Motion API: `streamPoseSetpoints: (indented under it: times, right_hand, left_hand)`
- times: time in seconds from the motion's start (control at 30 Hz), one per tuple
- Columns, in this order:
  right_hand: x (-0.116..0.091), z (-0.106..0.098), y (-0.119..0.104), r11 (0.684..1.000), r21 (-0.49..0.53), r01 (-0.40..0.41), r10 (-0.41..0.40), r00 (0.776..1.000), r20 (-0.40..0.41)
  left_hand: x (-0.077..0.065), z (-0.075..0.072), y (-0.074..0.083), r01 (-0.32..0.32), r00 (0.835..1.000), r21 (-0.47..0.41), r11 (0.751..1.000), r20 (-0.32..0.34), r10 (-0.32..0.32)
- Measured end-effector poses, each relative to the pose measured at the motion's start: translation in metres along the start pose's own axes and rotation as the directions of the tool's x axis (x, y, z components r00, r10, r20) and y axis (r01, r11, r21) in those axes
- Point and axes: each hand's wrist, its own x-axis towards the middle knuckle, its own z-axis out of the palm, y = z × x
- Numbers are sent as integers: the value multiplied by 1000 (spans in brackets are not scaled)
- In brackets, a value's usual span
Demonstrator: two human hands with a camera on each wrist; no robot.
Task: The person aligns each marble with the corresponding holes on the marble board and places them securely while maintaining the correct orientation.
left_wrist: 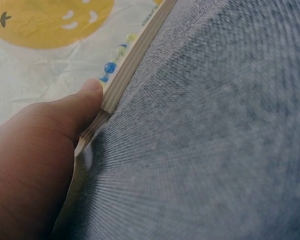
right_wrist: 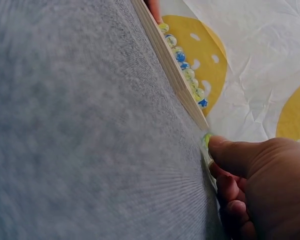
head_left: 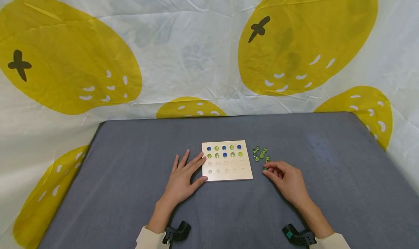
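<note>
A pale wooden board (head_left: 229, 176) with rows of round hollows lies on the table. Blue, green and clear-green marbles (head_left: 224, 154) sit in its two far rows; the two nearer rows show bare hollows. My left hand (head_left: 181, 181) rests at the board's left side, fingers spread, with fingertips and thumb touching its edge. In the left wrist view the thumb (left_wrist: 92, 92) lies against the board's corner. Right of the board, my right hand (head_left: 288, 180) pinches a green marble (right_wrist: 206, 139) between thumb and fingertips, low over the cloth.
Several loose green marbles (head_left: 262, 154) lie scattered just beyond my right fingertips, beside the board. A grey cloth (head_left: 137, 150) covers the table. Behind it hangs a white curtain (head_left: 190, 59) with yellow fruit shapes. Each wrist wears a black camera mount (head_left: 178, 232).
</note>
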Motion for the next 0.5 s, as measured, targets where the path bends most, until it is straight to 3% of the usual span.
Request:
streamPoseSetpoints:
  times: [0.3,0.5]
  right_hand:
    - [0,-1,-11,996,-3,-89,89,996,4]
    - [7,0,-23,996,41,-76,76,997,19]
  left_hand:
    - [-1,-1,2,2,1000,-12,1000,1,-2]
    - [0,-1,1,10,1000,-10,1000,4,-10]
